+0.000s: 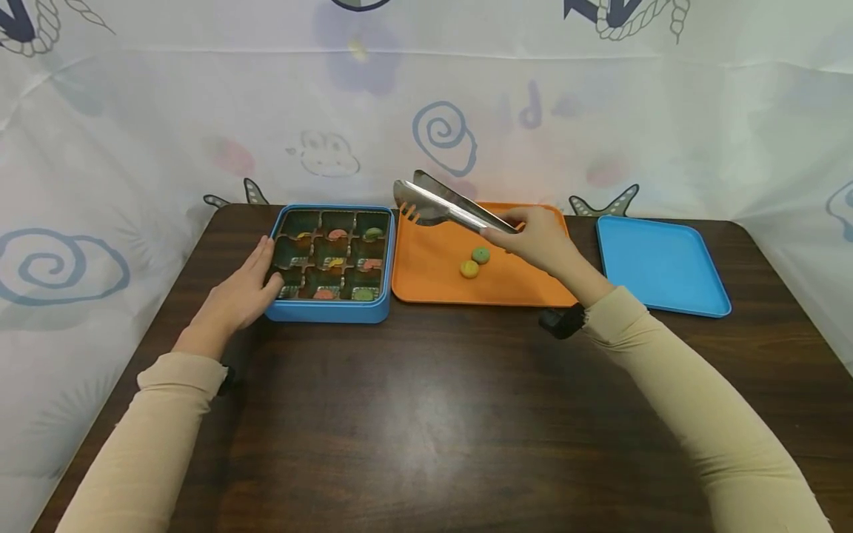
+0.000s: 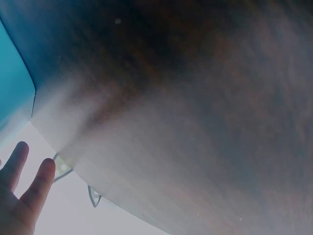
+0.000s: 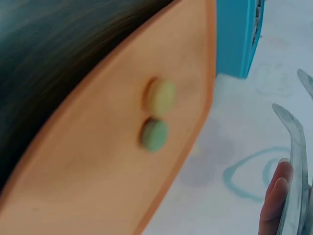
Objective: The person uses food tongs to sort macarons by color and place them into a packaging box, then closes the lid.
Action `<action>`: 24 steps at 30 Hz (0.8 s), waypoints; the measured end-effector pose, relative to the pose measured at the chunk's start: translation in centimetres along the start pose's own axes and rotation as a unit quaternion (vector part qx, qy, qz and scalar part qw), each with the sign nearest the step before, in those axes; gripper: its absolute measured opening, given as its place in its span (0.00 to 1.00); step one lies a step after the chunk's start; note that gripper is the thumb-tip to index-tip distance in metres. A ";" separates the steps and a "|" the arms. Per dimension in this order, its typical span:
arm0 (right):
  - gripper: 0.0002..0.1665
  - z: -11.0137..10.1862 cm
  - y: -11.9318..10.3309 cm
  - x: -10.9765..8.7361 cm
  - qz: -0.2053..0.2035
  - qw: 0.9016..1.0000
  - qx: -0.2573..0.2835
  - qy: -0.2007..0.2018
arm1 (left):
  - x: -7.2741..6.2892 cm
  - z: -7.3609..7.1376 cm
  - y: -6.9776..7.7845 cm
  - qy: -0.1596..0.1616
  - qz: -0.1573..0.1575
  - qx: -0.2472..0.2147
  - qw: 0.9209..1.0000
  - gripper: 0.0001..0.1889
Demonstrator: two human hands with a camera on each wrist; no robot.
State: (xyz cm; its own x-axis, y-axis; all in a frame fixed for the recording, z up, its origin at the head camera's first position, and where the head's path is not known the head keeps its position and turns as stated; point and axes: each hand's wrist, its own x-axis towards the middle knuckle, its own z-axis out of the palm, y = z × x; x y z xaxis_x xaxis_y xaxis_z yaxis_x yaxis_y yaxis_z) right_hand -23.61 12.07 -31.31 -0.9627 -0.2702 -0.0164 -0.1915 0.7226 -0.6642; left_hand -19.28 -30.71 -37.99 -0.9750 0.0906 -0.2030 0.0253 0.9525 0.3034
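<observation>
My right hand [image 1: 536, 237] grips metal tongs [image 1: 460, 211], raised over the orange tray [image 1: 426, 277]. The tips of the tongs point left, toward the box, with nothing visible between them. On the tray a green macaron [image 1: 480, 255] lies beside a yellow macaron [image 1: 469, 269]; both also show in the right wrist view. My left hand [image 1: 243, 292] rests against the left side of a blue box [image 1: 333, 311], its fingers straight along the wall. Inside the box, a divided insert [image 1: 323, 277] holds several pink, yellow and green macarons, mostly one to a compartment.
To the right of the orange tray lies a blue tray [image 1: 663, 263]. Everything stands along the back of a dark wooden table [image 1: 413, 414], and a printed white cloth [image 1: 520, 96] hangs behind it. The box stands right beside the orange tray's left edge.
</observation>
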 end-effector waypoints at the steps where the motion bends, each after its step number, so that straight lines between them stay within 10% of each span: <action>1: 0.28 -0.2 0.6 -0.2 0.004 1.000 -0.002 0.001 | 0.0 0.0 0.0 0.000 0.000 -0.001 1.000 0.36; 24: 0.34 -1.3 7.1 -3.3 0.047 0.995 -0.082 -0.008 | 0.1 0.2 -0.1 0.005 -0.006 -0.007 1.000 0.36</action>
State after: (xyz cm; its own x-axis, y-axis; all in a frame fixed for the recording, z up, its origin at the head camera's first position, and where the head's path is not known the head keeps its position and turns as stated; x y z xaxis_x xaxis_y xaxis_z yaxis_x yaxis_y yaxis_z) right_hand -22.01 18.95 -34.95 -0.9750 -0.2054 -0.0850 -0.1307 0.8391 -0.5280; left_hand -19.32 -30.72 -38.24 -0.9774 0.0768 -0.1969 0.0112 0.9492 0.3146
